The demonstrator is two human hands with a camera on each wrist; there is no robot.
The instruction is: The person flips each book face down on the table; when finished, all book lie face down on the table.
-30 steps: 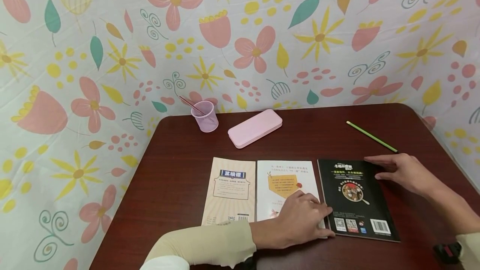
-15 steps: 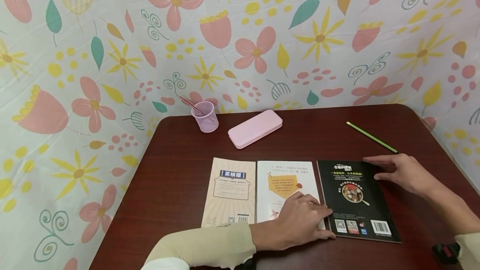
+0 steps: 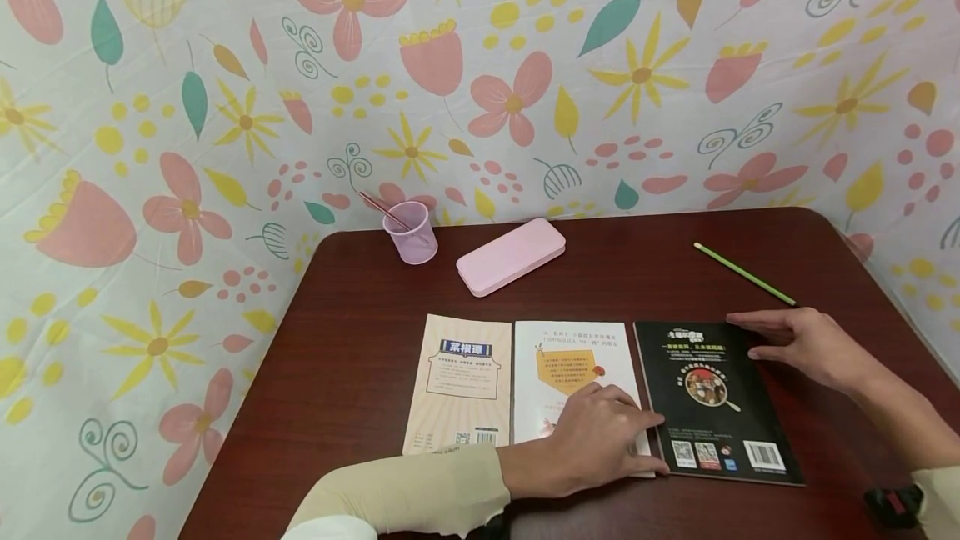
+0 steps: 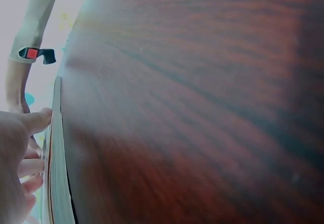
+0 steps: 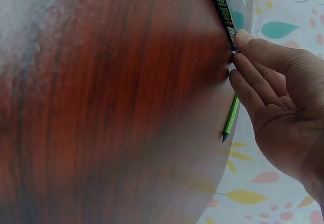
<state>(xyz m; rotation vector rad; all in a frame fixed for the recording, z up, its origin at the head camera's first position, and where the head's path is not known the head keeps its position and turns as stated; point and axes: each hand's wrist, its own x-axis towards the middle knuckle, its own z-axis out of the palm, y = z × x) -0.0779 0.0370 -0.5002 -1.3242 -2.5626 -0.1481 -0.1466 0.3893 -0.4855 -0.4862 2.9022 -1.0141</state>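
Three thin paperbacks lie flat in a row near the front of the surface (image 3: 360, 332). The black book (image 3: 712, 402) looks light, bendy and glossy, best taken by an edge. The right hand (image 3: 806, 346), fingers straight, touches its corner at two o'clock. The left hand (image 3: 600, 444), loosely flattened, rests on the white book (image 3: 570, 361), beside a tan book (image 3: 459, 382). Towards twelve o'clock lie a pink case (image 3: 511, 256), cup (image 3: 410, 232) and green pencil (image 3: 744, 273).

Three paperback books lay side by side along the near edge of the dark wooden table (image 3: 360, 340): a tan one (image 3: 459, 382) left, a white one (image 3: 570, 365) middle, a black one (image 3: 712, 407) right. Behind them stood a pink plastic cup (image 3: 410, 233), a pink pencil case (image 3: 511, 256) to its right, and a green pencil (image 3: 742, 273) farther right.
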